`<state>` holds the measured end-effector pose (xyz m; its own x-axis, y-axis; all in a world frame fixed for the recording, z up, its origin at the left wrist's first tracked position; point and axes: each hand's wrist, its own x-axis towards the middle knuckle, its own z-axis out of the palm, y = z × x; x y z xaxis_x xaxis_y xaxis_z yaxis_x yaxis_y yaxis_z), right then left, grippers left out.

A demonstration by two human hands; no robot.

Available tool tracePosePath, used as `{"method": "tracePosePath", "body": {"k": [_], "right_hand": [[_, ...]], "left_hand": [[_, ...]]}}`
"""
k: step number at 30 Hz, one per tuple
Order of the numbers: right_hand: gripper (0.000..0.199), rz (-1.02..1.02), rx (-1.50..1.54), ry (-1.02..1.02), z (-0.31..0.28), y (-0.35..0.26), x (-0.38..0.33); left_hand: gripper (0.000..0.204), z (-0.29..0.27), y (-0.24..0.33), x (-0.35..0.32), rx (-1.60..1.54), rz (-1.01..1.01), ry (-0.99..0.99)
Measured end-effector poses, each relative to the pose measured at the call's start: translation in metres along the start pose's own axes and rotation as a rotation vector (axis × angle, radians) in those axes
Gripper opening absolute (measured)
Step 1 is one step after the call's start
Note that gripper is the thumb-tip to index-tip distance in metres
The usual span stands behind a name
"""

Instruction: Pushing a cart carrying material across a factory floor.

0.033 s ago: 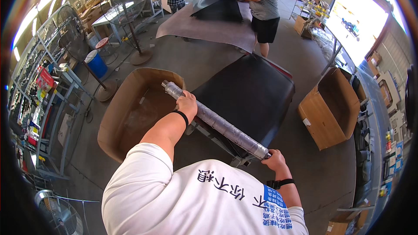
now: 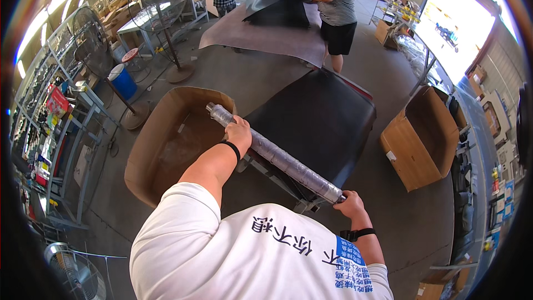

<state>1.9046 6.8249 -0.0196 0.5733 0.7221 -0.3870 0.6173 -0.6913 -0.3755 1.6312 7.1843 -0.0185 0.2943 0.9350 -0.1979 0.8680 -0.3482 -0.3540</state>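
Note:
A long silvery roller (image 2: 294, 165) with metal stubs at its ends lies slantwise across the near edge of a black sheet (image 2: 322, 116). Its shiny surface looks wrapped in film. My left hand (image 2: 239, 133) is closed over the roller a little in from its far left end. At the near right end, my right hand (image 2: 350, 205) grips the end stub; part of its fingers is hidden. Beneath the sheet, some of a metal frame (image 2: 266, 172) shows. Whether the roller rests on the sheet or is held just above it, I cannot tell.
Large open cardboard boxes stand to the left (image 2: 139, 155) and right (image 2: 413, 153). Beyond the black sheet, a person in a striped shirt (image 2: 338, 0) handles black material (image 2: 283, 14) on a brown-covered table (image 2: 222, 33). Pedestal fans (image 2: 91, 44), a blue bin (image 2: 123, 82) and a shelf rack (image 2: 55, 150) are at left.

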Motion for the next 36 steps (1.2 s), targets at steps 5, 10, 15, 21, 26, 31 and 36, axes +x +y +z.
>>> {"method": "tracePosePath", "body": {"k": [5,10,15,21,26,31,36], "right_hand": [[0.061,0.006,0.004,0.0,-0.005,-0.006,0.002],[0.061,0.009,0.006,-0.003,-0.009,-0.011,0.007],[0.064,0.006,0.015,-0.014,-0.009,-0.01,0.009],[0.068,0.006,0.037,-0.019,-0.008,-0.01,0.01],[0.064,0.005,0.01,-0.018,-0.005,-0.005,0.013],[0.067,-0.015,0.033,-0.003,-0.006,-0.007,0.012],[0.065,0.002,0.001,-0.009,-0.007,-0.008,0.011]], "left_hand": [[0.066,-0.005,-0.002,0.005,-0.026,-0.006,-0.018],[0.067,-0.011,-0.004,0.012,-0.001,-0.002,-0.027],[0.066,-0.006,-0.004,0.016,0.012,0.003,-0.023],[0.064,-0.004,-0.004,0.016,-0.002,-0.003,0.0],[0.065,-0.009,-0.003,0.015,-0.026,-0.004,-0.033],[0.065,-0.004,-0.004,0.018,-0.03,-0.011,-0.028],[0.066,-0.009,-0.003,0.018,-0.054,-0.016,-0.041]]}}
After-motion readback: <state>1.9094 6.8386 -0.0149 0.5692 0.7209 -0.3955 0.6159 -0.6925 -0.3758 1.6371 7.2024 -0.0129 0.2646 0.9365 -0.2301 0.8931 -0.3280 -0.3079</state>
